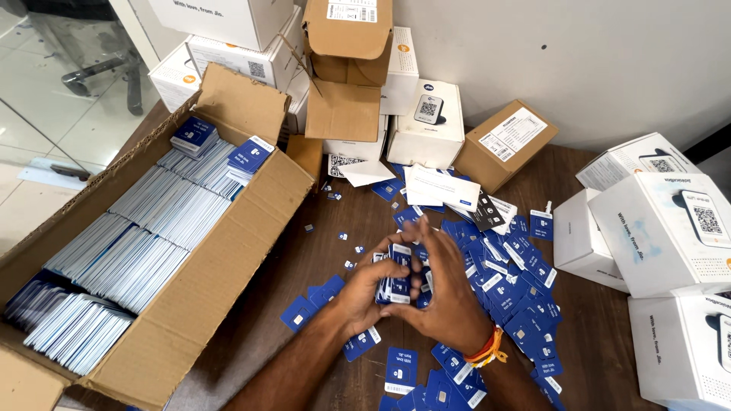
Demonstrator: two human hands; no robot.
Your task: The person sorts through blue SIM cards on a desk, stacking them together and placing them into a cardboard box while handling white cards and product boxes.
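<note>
Both my hands meet over the middle of a brown wooden table. My left hand and my right hand together clasp a small stack of blue cards, held upright between the palms. An orange and red thread band circles my right wrist. Many loose blue cards lie scattered on the table under and to the right of my hands. At the left stands a large open cardboard box packed with rows of the same cards on edge.
White boxes are stacked along the right edge. More white and brown cardboard boxes pile up at the back against the wall. White paper slips lie among the cards. Tiny chips dot the table. A glass partition stands at far left.
</note>
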